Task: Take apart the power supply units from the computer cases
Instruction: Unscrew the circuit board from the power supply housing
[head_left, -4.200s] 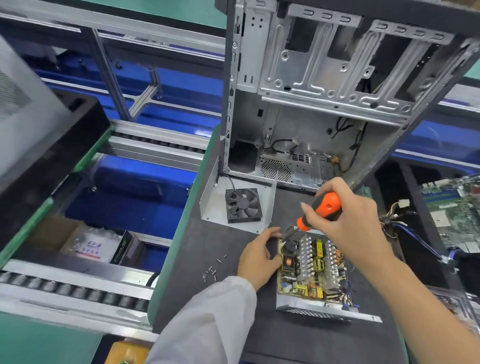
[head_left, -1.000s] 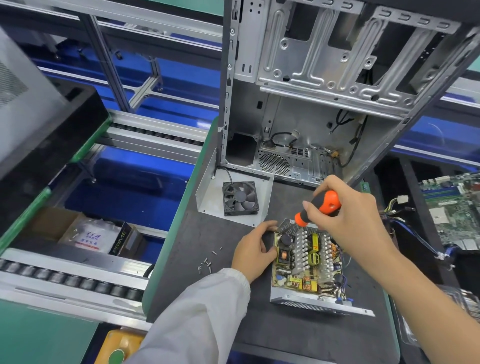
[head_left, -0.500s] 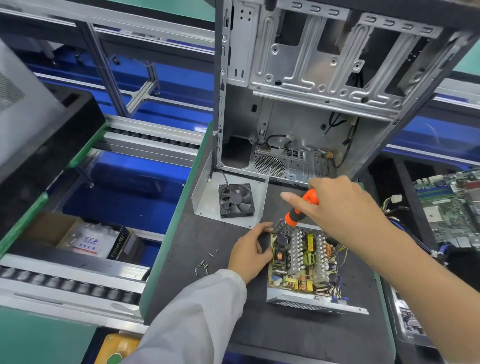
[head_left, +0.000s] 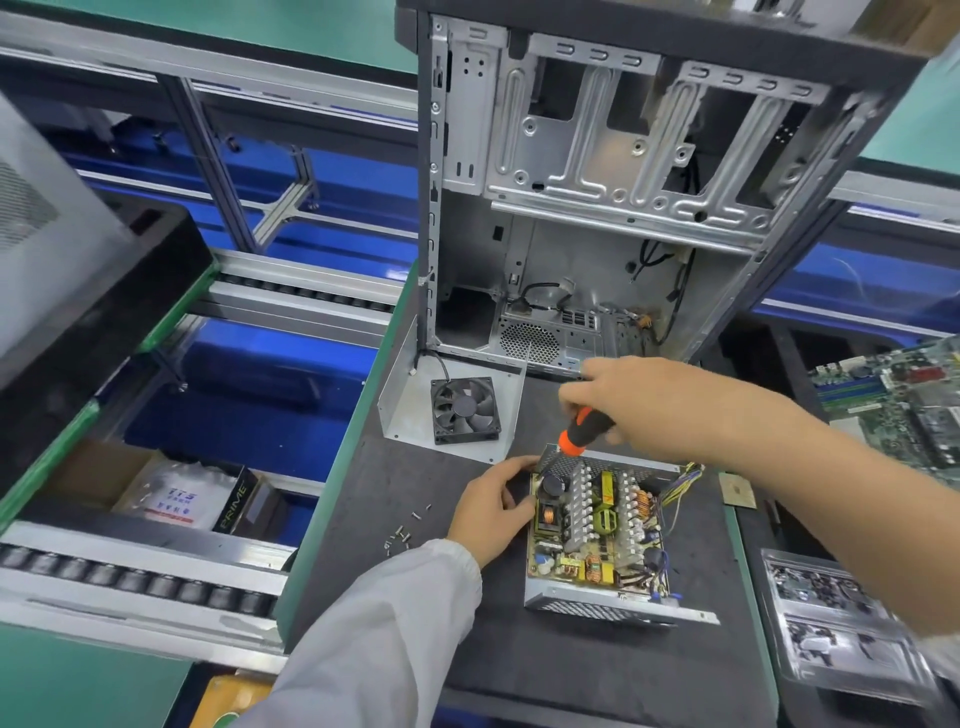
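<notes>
An opened power supply unit (head_left: 597, 535) lies on the dark mat, its circuit board with heat sinks and coils exposed. My left hand (head_left: 493, 512) grips its far left corner, thumb on the top edge. My right hand (head_left: 670, 410) holds an orange and black screwdriver (head_left: 582, 428), tip down at the unit's far left corner. Behind stands the empty computer case (head_left: 597, 208), open side facing me. The unit's grey cover plate (head_left: 415, 410) with a black fan (head_left: 465, 410) lies in front of the case.
Several loose screws (head_left: 402, 532) lie on the mat left of my left hand. A motherboard (head_left: 904, 405) sits at the right, clear plastic trays (head_left: 836, 618) below it. Roller conveyors (head_left: 140, 577) and a box of parts (head_left: 171, 499) are at the left.
My right hand has lowered and tilted the screwdriver toward the unit's far left corner. My left hand stays on the same corner.
</notes>
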